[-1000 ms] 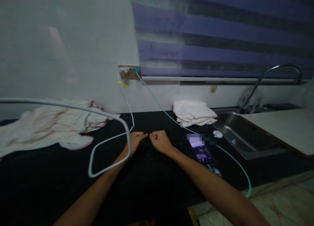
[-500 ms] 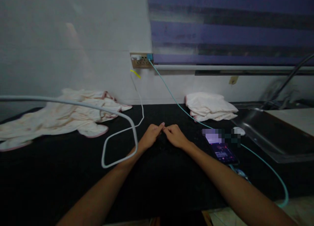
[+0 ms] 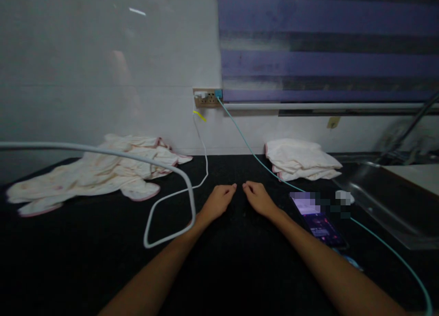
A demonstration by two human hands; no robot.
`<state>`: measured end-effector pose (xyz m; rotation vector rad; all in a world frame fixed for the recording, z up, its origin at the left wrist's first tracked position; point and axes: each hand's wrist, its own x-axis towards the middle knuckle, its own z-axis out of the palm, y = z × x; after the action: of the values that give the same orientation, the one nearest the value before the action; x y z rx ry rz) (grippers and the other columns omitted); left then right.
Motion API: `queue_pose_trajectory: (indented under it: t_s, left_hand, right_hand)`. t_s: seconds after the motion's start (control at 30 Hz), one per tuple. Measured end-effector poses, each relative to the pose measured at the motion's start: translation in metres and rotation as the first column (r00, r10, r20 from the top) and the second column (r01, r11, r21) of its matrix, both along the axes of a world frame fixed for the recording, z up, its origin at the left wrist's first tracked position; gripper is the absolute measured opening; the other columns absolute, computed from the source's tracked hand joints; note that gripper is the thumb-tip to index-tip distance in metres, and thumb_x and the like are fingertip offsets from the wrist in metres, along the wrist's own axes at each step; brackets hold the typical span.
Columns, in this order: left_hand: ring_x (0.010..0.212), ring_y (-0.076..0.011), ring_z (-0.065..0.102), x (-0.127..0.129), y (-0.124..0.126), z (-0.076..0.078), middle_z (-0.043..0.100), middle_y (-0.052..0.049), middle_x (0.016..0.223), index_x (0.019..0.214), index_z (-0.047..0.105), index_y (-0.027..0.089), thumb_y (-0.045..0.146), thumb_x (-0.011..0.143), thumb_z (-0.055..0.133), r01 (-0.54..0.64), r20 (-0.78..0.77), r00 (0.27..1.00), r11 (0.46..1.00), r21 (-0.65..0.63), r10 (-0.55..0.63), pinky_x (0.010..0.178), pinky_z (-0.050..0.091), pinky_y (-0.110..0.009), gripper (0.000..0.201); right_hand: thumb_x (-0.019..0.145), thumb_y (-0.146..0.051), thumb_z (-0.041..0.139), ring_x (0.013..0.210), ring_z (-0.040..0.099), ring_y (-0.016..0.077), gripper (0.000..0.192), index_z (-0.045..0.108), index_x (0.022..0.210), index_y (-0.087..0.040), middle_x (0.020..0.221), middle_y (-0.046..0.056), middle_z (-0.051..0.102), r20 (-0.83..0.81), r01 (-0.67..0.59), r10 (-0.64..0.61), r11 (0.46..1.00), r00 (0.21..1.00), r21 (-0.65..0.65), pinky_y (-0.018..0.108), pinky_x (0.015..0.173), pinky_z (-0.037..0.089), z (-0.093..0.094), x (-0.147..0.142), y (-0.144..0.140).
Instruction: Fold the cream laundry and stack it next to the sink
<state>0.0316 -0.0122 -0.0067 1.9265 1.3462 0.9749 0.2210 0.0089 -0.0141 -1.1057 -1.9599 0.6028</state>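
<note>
My left hand [image 3: 219, 200] rests on the black countertop [image 3: 219, 279], its fingers curled into a loose fist with the thumb on top. Facing it across a small gap is my right hand [image 3: 259, 199], also curled closed on the counter. Nothing shows in either hand. A white cable [image 3: 192, 201] loops up close to the camera and passes in front of my left forearm. Beside my right forearm lies a phone [image 3: 324, 229] with its screen lit, partly blurred out.
A rumpled white cloth [image 3: 103, 174] with pink edging spreads at the left; a folded one [image 3: 300, 160] lies at the back right. From the wall socket [image 3: 208, 98] a teal cable [image 3: 242, 135] runs toward the phone. At the right are a metal sink [image 3: 394, 206] and a small white object [image 3: 345, 197].
My hands, whose thumbs met at the tips, have drawn slightly apart. The whole view has shifted, so the scene appears lower and further right.
</note>
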Motion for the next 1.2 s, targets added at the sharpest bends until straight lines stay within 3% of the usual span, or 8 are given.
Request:
queue_pose_trajectory:
  t_s: [0.63,1.2]
  left_hand:
    - [0.054,-0.0125,0.046,-0.0003,0.0025,0.0006,0.053,0.003,0.062,0.091,0.062,0.018,0.051,0.097,0.051,0.048,-0.028,0.998,0.999,-0.013,-0.048,0.055,0.029,-0.024,0.035]
    - [0.050,-0.0123,0.046,0.0008,-0.0034,0.0026,0.052,0.004,0.057,0.094,0.062,0.019,0.053,0.100,0.049,0.061,-0.057,0.996,0.998,-0.013,-0.062,0.052,0.027,-0.024,0.038]
  right_hand:
    - [0.103,-0.024,0.050,0.076,0.057,0.0154,0.022,0.053,0.082,-0.022,0.080,0.000,0.063,0.188,0.022,-0.020,1.000,0.982,-0.010,0.026,0.069,0.031,0.0017,-0.0016,-0.0014]
    - [0.103,-0.026,0.046,0.079,0.062,0.0173,0.018,0.052,0.086,-0.023,0.084,0.002,0.066,0.200,0.015,-0.013,1.000,0.980,-0.010,0.027,0.071,0.034,-0.0027,-0.0011,-0.0024]
